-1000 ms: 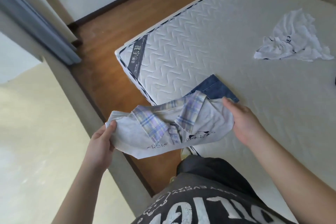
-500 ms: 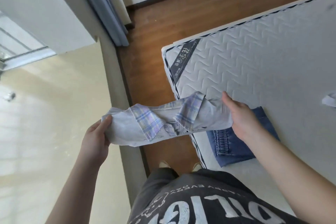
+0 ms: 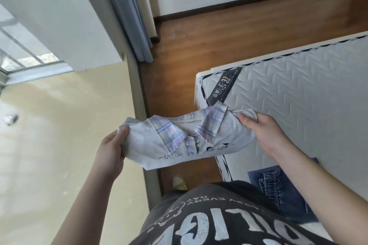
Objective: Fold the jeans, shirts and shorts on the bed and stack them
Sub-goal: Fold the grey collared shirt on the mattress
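A folded pale shirt (image 3: 179, 145) with a plaid collar and small black drawings hangs in the air between my hands, over the mattress corner and the floor. My left hand (image 3: 111, 149) grips its left end, thumb on top. At the right end, my right hand (image 3: 266, 133) holds it with fingers curled into the cloth. Folded blue jeans (image 3: 278, 185) lie on the white quilted mattress (image 3: 308, 95) below my right forearm, partly hidden by my arm.
Wooden floor (image 3: 219, 36) runs along the mattress edge. A blue-grey curtain (image 3: 129, 16) and a window wall stand to the left, above a pale tiled area. My dark printed T-shirt (image 3: 209, 221) fills the bottom of the view.
The view has swung left, so the white T-shirt on the mattress has left the frame. The folded shirt stays held between both hands, now nearer the mattress corner.
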{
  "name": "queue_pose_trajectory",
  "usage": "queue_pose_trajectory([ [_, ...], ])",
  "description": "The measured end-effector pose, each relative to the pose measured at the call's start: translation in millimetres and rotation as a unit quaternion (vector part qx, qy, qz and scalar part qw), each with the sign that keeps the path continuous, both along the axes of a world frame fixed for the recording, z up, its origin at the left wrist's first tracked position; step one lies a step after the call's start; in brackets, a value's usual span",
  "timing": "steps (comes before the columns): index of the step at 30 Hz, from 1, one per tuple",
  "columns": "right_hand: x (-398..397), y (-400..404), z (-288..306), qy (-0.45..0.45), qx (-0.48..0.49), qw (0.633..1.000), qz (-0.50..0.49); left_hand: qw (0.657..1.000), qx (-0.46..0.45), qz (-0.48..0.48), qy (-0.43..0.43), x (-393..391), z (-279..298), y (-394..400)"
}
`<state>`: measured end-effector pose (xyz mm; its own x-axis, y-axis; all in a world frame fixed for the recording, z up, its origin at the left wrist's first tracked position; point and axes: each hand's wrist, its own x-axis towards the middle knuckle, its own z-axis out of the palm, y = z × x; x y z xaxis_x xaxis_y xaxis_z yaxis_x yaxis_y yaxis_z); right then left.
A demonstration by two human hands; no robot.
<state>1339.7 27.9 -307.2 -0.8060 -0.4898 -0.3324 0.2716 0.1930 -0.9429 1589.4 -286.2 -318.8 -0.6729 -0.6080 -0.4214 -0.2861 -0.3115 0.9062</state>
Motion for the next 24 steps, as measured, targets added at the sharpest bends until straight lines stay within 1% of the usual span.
queue_pose_trajectory([
  [4,-11.3,-33.7,1.2,0.058,0.040,0.997,-0.040,0.999,-0.005,-0.032,0.005,-26.8,7.6,-45.1],
  [7,-23.5,-52.8,3.9,0.074,0.061,0.993,-0.073,0.999,-0.010,-0.039,0.017,-49.8,10.4,-70.5],
  [11,-49.8,-75.4,10.9,0.071,0.065,0.991,-0.096,0.999,-0.010,-0.044,0.030,-86.1,8.9,-93.9],
  [14,-70.1,-88.0,12.5,0.046,0.054,0.991,-0.113,0.999,0.011,-0.040,0.036,-118.8,7.1,-108.2],
  [20,-135.5,-112.7,-2.5,0.009,0.064,0.983,-0.171,0.997,0.028,-0.060,0.035,-206.8,2.9,-146.7],
  [24,-184.2,-136.1,-3.9,-0.012,0.069,0.986,-0.154,0.998,0.031,-0.053,0.032,-265.6,4.0,-172.7],
])
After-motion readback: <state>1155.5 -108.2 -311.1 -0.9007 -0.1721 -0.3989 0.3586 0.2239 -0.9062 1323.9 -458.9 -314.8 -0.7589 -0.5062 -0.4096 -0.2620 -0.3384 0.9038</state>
